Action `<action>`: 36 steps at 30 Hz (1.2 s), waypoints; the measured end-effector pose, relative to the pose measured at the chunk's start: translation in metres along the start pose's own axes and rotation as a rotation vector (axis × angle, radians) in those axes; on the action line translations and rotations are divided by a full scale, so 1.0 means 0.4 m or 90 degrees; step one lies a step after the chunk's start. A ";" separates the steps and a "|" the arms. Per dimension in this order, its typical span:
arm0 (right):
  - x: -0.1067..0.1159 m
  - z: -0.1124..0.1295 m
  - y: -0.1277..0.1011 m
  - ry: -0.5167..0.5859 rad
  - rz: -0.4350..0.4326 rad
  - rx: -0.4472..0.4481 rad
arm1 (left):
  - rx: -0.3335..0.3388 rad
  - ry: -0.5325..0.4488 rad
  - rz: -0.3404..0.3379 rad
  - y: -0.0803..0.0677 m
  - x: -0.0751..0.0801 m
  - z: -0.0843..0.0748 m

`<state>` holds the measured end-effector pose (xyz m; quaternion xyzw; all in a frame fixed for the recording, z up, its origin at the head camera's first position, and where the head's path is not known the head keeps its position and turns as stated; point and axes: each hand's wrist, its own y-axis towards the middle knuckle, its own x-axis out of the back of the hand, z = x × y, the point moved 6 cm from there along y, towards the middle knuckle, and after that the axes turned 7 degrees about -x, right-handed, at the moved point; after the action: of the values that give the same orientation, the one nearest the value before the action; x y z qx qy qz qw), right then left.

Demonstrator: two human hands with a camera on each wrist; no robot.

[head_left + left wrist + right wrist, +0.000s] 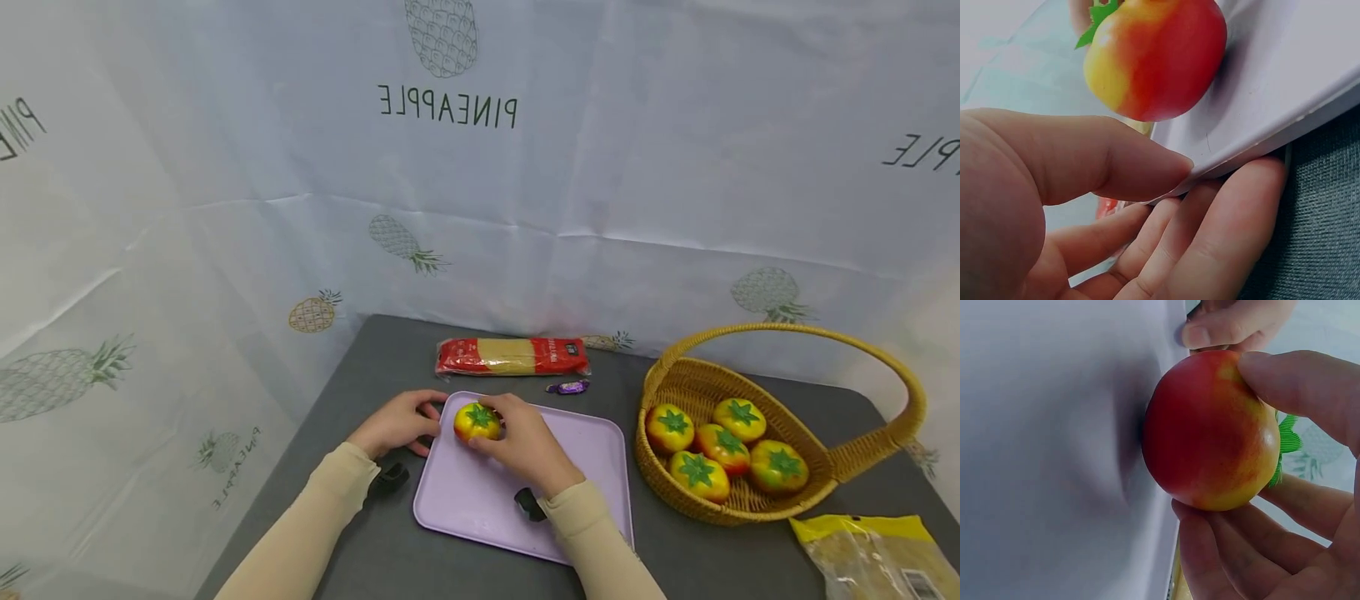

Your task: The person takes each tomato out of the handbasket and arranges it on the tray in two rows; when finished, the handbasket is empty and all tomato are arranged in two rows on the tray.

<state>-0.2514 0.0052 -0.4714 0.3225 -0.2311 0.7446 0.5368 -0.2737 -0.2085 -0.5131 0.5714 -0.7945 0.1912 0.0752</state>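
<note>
At the tray's (585,450) far-left corner, right hand (528,446) fingers clamp the tomato (476,421) on it, left hand (397,423) pinches the rim; placing step, next probably release.

Head view: the tabletop (360,550) is seen from above, looking forward and down.
Wrist views: the tray's corner is seen very close.
Shared: the toy tomato (476,422) and lilac tray (585,450).

Grey table (375,550) (tray (592,450), basket (825,462), packets (512,356))
</note>
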 end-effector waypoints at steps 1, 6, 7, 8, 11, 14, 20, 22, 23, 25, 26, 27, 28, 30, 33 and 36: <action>-0.004 0.000 0.000 -0.002 0.001 0.004 | 0.001 -0.001 -0.001 -0.002 0.001 0.001; -0.007 0.000 -0.001 -0.004 0.000 -0.001 | 0.001 0.002 -0.003 -0.005 0.004 0.001; -0.007 0.000 -0.001 -0.005 -0.002 0.001 | 0.000 0.002 -0.002 -0.004 0.004 0.001; -0.006 0.000 -0.001 -0.007 -0.003 0.002 | 0.000 0.003 -0.002 -0.004 0.003 0.000; -0.007 0.000 -0.002 -0.013 0.005 0.008 | 0.001 0.006 -0.005 -0.003 0.002 0.000; -0.010 -0.001 -0.003 -0.016 0.015 0.010 | 0.001 0.007 -0.003 -0.003 -0.001 0.001; -0.008 -0.001 -0.005 -0.017 0.020 0.006 | -0.004 0.011 0.001 0.003 -0.005 0.002; -0.008 0.000 -0.005 -0.019 0.022 0.008 | -0.002 0.010 -0.001 0.004 -0.004 0.003; -0.008 0.001 -0.005 -0.018 0.024 0.008 | 0.000 0.009 -0.001 0.004 -0.003 0.004; -0.007 0.001 -0.003 -0.017 0.026 0.008 | 0.001 0.005 -0.003 0.004 -0.002 0.004; -0.007 0.002 -0.003 -0.016 0.027 0.007 | 0.001 0.004 -0.003 0.003 -0.001 0.004; -0.007 0.002 -0.002 -0.014 0.027 0.008 | 0.001 0.004 -0.003 0.003 0.000 0.003; -0.006 0.003 -0.001 -0.012 0.028 0.008 | 0.001 0.004 -0.003 0.002 0.001 0.002; -0.005 0.004 -0.001 -0.010 0.028 0.010 | 0.001 0.002 -0.003 0.001 0.002 0.001; -0.004 0.004 -0.001 -0.011 0.024 0.017 | 0.001 0.001 -0.002 0.001 0.002 0.000; -0.003 0.004 0.001 -0.013 0.021 0.018 | 0.003 0.002 -0.002 0.003 0.003 0.001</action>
<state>-0.2510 0.0032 -0.4711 0.3338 -0.2312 0.7534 0.5172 -0.2751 -0.2093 -0.5132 0.5728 -0.7929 0.1939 0.0750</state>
